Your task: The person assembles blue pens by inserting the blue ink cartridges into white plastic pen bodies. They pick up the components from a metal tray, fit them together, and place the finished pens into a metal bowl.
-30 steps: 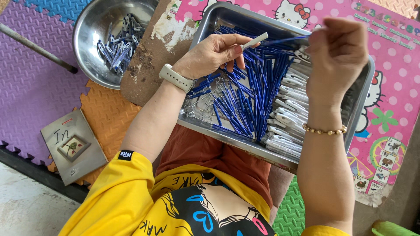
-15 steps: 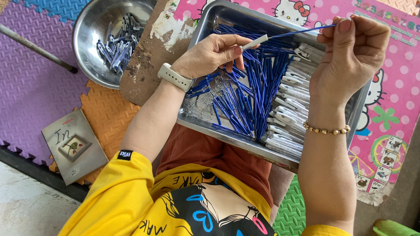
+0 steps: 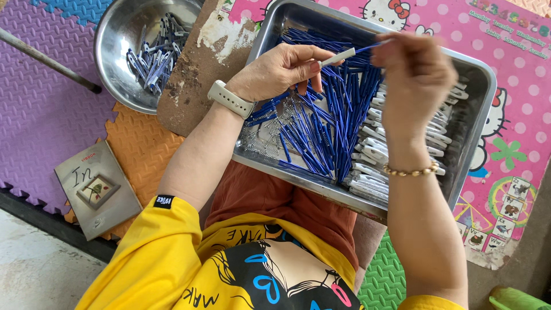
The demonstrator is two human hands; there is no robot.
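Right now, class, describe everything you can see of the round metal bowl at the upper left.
The round metal bowl looks like dull, scuffed stainless steel with a smooth curved wall. It sits upright on the purple and orange foam mat, its right edge meeting a worn brown board. Inside lies a loose heap of blue and white pen parts. Neither hand touches it. Its top is cut off by the frame.

The tray point(image 3: 476, 123) rests on the person's lap, over the floor mats point(image 3: 46, 115). In the tray, a heap of pen tubes point(image 3: 327, 123) lies left of a row of clips point(image 3: 379, 155). Both hands hover above the tray. The bowl point(image 3: 117, 34) sits left of the tray, more parts point(image 3: 152, 54) inside it. A booklet point(image 3: 97, 189) lies left of the tray, nearer the person than the bowl.
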